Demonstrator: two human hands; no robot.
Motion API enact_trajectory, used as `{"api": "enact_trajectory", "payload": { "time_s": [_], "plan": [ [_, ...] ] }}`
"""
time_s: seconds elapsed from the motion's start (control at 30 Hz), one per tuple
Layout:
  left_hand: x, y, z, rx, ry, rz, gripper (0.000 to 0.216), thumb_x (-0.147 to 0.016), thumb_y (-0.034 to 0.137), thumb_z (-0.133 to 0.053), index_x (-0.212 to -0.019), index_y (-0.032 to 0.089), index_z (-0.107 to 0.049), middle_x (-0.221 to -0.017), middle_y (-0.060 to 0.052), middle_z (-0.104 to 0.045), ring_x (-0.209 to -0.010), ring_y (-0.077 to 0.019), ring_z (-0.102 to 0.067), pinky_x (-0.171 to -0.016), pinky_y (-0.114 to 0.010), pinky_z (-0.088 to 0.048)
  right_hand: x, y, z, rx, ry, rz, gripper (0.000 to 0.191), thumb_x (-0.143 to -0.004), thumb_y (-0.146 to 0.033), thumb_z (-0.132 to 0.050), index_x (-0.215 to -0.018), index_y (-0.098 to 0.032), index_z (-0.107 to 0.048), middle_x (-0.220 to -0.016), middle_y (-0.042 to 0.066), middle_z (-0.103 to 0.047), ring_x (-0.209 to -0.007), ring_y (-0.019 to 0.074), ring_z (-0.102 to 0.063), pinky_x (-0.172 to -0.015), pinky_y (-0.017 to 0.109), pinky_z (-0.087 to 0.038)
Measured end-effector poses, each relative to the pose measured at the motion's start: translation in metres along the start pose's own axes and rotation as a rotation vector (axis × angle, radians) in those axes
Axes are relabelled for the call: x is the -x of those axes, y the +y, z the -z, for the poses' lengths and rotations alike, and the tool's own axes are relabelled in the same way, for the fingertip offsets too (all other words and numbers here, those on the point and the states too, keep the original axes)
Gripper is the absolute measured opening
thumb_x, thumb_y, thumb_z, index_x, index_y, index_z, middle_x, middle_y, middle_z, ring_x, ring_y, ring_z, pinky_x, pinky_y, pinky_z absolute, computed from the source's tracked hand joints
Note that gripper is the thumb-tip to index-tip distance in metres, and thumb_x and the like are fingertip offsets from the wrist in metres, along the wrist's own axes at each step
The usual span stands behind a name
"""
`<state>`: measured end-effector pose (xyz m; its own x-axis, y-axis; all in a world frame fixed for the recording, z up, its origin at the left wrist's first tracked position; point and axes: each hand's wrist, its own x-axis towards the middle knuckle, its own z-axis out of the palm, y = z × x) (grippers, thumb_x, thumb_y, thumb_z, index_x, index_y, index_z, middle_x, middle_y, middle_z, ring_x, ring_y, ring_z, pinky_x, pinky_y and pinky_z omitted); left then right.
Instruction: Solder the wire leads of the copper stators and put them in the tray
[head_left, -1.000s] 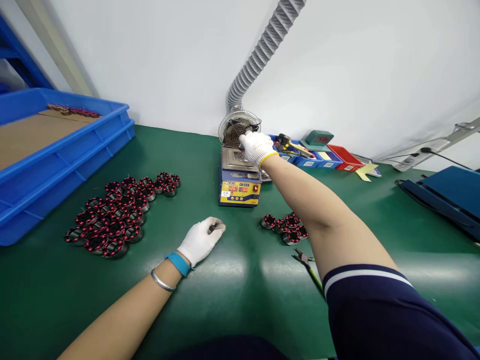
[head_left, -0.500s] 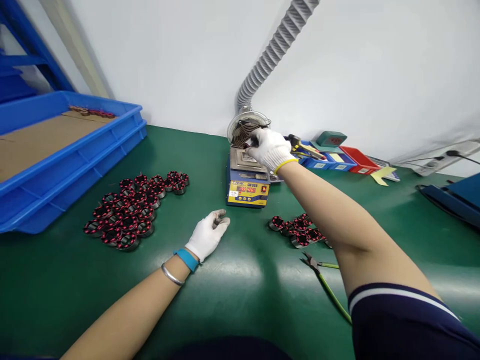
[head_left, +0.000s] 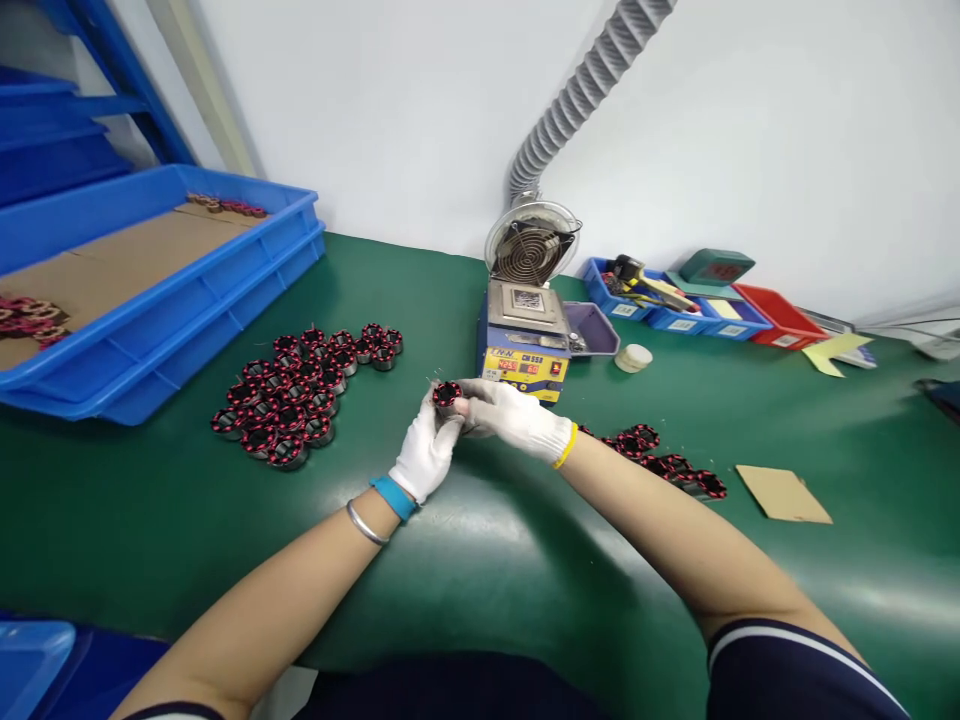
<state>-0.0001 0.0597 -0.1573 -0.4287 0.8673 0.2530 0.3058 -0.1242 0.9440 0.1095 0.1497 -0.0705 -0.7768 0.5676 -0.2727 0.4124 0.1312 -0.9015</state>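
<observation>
A small ring-shaped motor stator (head_left: 447,394) with pink-red windings is held up between my two white-gloved hands, thin wire ends sticking up from it. My left hand (head_left: 429,447) closes around its left and lower side. From the right, my right hand (head_left: 510,415) has its fingers on the same stator. Just behind them stands a blue and yellow solder pot (head_left: 527,352) with a lit red display and a square metal top. A group of several similar stators (head_left: 285,400) lies left of my hands, and a smaller group (head_left: 675,468) lies partly behind my right forearm.
A fan guard (head_left: 531,252) and grey duct hose (head_left: 585,95) rise behind the pot. A purple tray (head_left: 592,330) and round pale tin (head_left: 634,358) sit beside it. Blue bins (head_left: 679,318) and a red bin (head_left: 780,318) line the wall. A large blue crate (head_left: 247,275) stands left; cardboard (head_left: 784,494) lies right.
My right hand has come back from the pot's top to my left hand, and both now hold the stator. My left hand has closed. The view has shifted; the green-handled cutters are out of sight.
</observation>
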Motion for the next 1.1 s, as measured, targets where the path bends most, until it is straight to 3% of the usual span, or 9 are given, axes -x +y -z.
{"api": "enact_trajectory", "payload": {
  "time_s": [0.13, 0.2, 0.27, 0.33, 0.43, 0.53, 0.63, 0.9, 1.1],
  "plan": [
    [0.002, -0.001, 0.001, 0.025, -0.109, -0.031, 0.066, -0.085, 0.037, -0.046, -0.143, 0.010, -0.029, -0.141, -0.017, -0.047, -0.130, -0.0261, -0.046, -0.110, -0.040, -0.035, 0.000, 0.007, 0.013, -0.159, -0.045, -0.107, 0.029, -0.079, -0.046, -0.065, -0.083, -0.017, -0.061, -0.068, 0.002, -0.068, -0.061, 0.0121, -0.065, -0.059, 0.021, -0.055],
    [0.002, 0.001, 0.000, 0.038, -0.146, -0.018, 0.069, -0.083, 0.036, -0.050, -0.143, 0.011, -0.029, -0.143, -0.015, -0.046, -0.131, -0.0259, -0.044, -0.110, -0.039, -0.034, -0.001, 0.009, 0.017, -0.121, -0.037, -0.114, 0.024, -0.073, -0.038, -0.072, -0.080, -0.017, -0.062, -0.064, 0.001, -0.067, -0.057, 0.0128, -0.065, -0.054, 0.020, -0.054],
    [0.002, 0.005, -0.002, 0.070, -0.179, 0.048, 0.075, -0.079, 0.036, -0.055, -0.145, 0.014, -0.025, -0.140, -0.015, -0.048, -0.122, -0.0252, -0.053, -0.103, -0.037, -0.042, -0.003, 0.007, 0.024, -0.077, 0.015, -0.085, 0.022, -0.070, -0.031, -0.074, -0.085, -0.018, -0.064, -0.066, 0.002, -0.068, -0.060, 0.0153, -0.066, -0.055, 0.023, -0.055],
    [0.002, 0.008, -0.004, 0.105, -0.205, 0.133, 0.086, -0.075, 0.036, -0.060, -0.147, 0.015, -0.020, -0.137, -0.017, -0.051, -0.103, -0.0223, -0.063, -0.087, -0.035, -0.052, -0.006, 0.000, 0.038, 0.011, 0.181, -0.056, 0.028, -0.069, -0.024, -0.072, -0.096, -0.019, -0.066, -0.074, 0.002, -0.070, -0.068, 0.0181, -0.068, -0.062, 0.026, -0.056],
    [0.001, 0.012, -0.006, 0.120, -0.231, 0.202, 0.093, -0.070, 0.037, -0.067, -0.147, 0.017, -0.018, -0.134, -0.018, -0.053, -0.084, -0.0169, -0.065, -0.072, -0.031, -0.054, -0.017, -0.013, 0.073, 0.220, 0.520, 0.032, 0.037, -0.069, -0.020, -0.070, -0.106, -0.019, -0.067, -0.091, 0.002, -0.072, -0.085, 0.0195, -0.068, -0.077, 0.029, -0.056],
    [0.000, 0.013, -0.007, 0.101, -0.244, 0.217, 0.090, -0.069, 0.036, -0.068, -0.146, 0.019, -0.023, -0.129, -0.017, -0.057, -0.082, -0.0160, -0.065, -0.072, -0.031, -0.053, -0.030, -0.021, 0.114, 0.387, 0.755, 0.137, 0.038, -0.071, -0.026, -0.068, -0.107, -0.018, -0.067, -0.100, 0.003, -0.071, -0.095, 0.0188, -0.065, -0.088, 0.032, -0.051],
    [0.000, 0.012, -0.007, 0.088, -0.245, 0.221, 0.088, -0.070, 0.035, -0.068, -0.145, 0.017, -0.025, -0.123, -0.016, -0.061, -0.081, -0.0165, -0.066, -0.076, -0.034, -0.053, -0.043, -0.018, 0.143, 0.528, 0.881, 0.139, 0.039, -0.072, -0.031, -0.065, -0.109, -0.016, -0.066, -0.100, 0.005, -0.070, -0.095, 0.0201, -0.065, -0.090, 0.035, -0.049],
    [-0.001, 0.010, -0.006, 0.061, -0.265, 0.217, 0.086, -0.070, 0.035, -0.068, -0.144, 0.016, -0.029, -0.115, -0.014, -0.065, -0.085, -0.0188, -0.066, -0.087, -0.040, -0.050, -0.065, -0.003, 0.154, 0.744, 0.935, 0.051, 0.042, -0.073, -0.039, -0.062, -0.112, -0.023, -0.065, -0.107, 0.006, -0.068, -0.103, 0.0263, -0.062, -0.091, 0.041, -0.048],
    [-0.002, 0.009, -0.007, 0.065, -0.249, 0.216, 0.085, -0.069, 0.035, -0.069, -0.142, 0.017, -0.031, -0.113, -0.013, -0.066, -0.084, -0.0184, -0.067, -0.080, -0.036, -0.053, -0.067, -0.003, 0.151, 0.785, 0.915, 0.009, 0.042, -0.072, -0.036, -0.062, -0.112, -0.022, -0.065, -0.107, 0.007, -0.068, -0.102, 0.0252, -0.062, -0.091, 0.040, -0.048]
  ]
}}
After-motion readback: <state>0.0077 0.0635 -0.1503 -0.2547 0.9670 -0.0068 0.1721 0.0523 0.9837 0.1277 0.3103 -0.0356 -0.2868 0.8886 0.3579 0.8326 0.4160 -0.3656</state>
